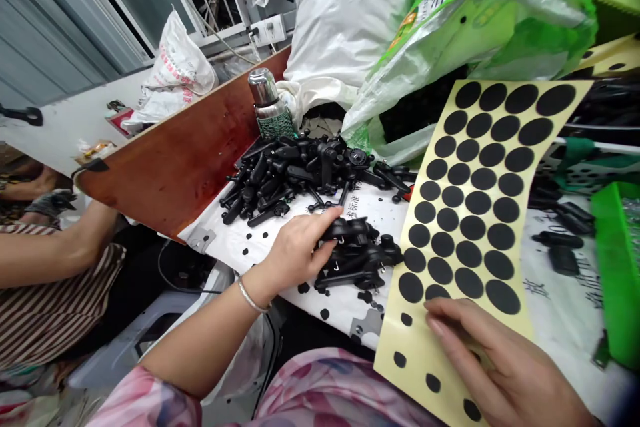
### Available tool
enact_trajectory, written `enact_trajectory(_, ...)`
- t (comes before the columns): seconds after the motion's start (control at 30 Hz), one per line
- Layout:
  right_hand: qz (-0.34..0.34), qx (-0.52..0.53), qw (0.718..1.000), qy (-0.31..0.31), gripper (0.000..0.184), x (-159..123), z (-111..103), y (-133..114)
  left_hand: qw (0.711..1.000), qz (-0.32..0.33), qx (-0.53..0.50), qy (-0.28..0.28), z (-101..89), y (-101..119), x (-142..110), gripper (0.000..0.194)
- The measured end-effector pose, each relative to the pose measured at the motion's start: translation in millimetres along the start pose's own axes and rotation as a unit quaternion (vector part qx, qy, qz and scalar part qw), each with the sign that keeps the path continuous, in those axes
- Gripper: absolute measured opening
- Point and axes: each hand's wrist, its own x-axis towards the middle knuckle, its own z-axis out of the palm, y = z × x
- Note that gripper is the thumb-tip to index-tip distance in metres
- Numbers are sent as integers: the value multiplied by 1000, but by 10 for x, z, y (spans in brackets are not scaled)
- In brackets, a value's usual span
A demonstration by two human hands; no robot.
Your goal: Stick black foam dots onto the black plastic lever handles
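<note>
My left hand (295,253) grips a cluster of black plastic parts (357,253) at the near end of a larger heap of the same parts (290,177). That heap lies on a white printed sheet (240,247), dotted with loose black dots (325,313). My right hand (480,353) lies flat on a cream backing sheet of round black stickers (467,227), near its lower corner. Several stickers are gone from the sheet's lower part, where the hand partly covers it. Whether that hand grips the sheet is hidden.
A steel flask in a green sleeve (270,107) stands before a reddish wooden board (175,160). White sacks (350,13) and a green plastic bag (480,27) pile up behind. A co-worker's arm (55,260) in a striped sleeve reaches in at left. A green bin (617,273) sits at right.
</note>
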Motion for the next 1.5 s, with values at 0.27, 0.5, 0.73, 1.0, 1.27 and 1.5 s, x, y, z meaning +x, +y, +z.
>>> enact_trajectory(0.27,410,421,790,-175,55,141,301,-608,943,-169,-220,-184,-122,-32,158,98)
enact_trajectory(0.5,482,580,654,-60,58,347,592,-870,862,-186,-391,-264,4,-252,398,78)
enact_trajectory(0.73,543,603,583,-28,47,416,672,-895,827,-162,-474,-256,-82,-171,300,69)
enact_trajectory(1.0,488,643,591,13,34,463,734,-915,836,-161,-500,-159,110,-72,73,66)
enact_trajectory(1.27,467,638,611,17,31,728,791,-931,856,-157,-464,-166,363,-141,340,60)
enact_trajectory(1.5,448,596,664,-56,20,837,724,-751,870,-166,-450,-112,430,-233,334,49)
